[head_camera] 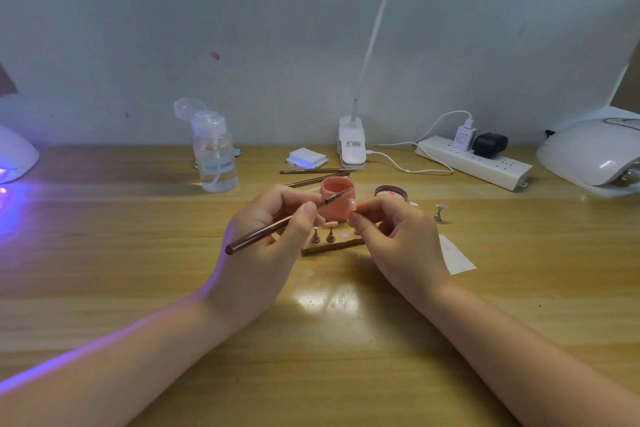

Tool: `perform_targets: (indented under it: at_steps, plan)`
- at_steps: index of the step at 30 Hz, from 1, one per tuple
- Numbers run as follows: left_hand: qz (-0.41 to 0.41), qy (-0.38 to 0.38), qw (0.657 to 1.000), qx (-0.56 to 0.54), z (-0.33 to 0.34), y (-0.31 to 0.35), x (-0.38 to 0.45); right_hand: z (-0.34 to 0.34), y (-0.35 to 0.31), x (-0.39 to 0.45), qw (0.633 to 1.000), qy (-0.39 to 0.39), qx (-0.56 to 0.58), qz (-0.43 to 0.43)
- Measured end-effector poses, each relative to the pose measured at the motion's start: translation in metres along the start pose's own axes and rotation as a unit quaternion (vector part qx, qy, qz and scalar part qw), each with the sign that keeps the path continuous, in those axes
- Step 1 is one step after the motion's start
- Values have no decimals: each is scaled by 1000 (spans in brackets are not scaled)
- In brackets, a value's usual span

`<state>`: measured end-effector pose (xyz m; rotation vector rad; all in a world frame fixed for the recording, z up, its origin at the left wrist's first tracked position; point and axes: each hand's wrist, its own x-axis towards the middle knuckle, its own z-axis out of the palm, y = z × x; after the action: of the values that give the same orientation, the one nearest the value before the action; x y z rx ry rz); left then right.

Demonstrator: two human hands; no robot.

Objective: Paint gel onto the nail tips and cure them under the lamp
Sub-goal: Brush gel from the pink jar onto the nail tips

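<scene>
Left hand (268, 236) gripping one brush (284, 220), right hand (391, 236) pinching one pink nail tip (352, 206), one pink gel jar (335, 199) at 12 o'clock behind both, two curing lamps, lit one (15, 152) at 9 o'clock, other (592, 152) at 3 o'clock, two spare brushes (317, 175) behind jar

the jar (336, 199) before me is salmon pink, and the nail tip (352, 205) i pinch looks the same pink, though it is blurred. my brush (277, 226) is dark brown. the table (138, 253) is pale yellow wood grain; the lamp (14, 158) glows violet.
</scene>
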<state>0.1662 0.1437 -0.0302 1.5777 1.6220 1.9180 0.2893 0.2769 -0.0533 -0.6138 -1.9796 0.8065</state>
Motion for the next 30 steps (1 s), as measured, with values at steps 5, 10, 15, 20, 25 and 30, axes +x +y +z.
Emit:
perform_targets:
  at_steps: [5,10,15,20,25,30]
  plan:
    - [7,-2,1000,-7,-3,2,-1,0,0,1,1000,1,1,11]
    - [19,13,1000,-11,-1,5,-1,0,0,1,1000,6,7,17]
    - [44,-47,998,29,-5,2,-2,-1,-1,0,1000,13,-17,0]
    - [57,-55,993,90,-7,-1,-3,-1,-1,-1,999,24,-41,-8]
    - [41,-58,992,104,-9,-3,-5,-1,0,0,999,24,-46,-2]
    - [48,-31,995,82,-7,1,-6,-1,1,0,999,25,-42,1]
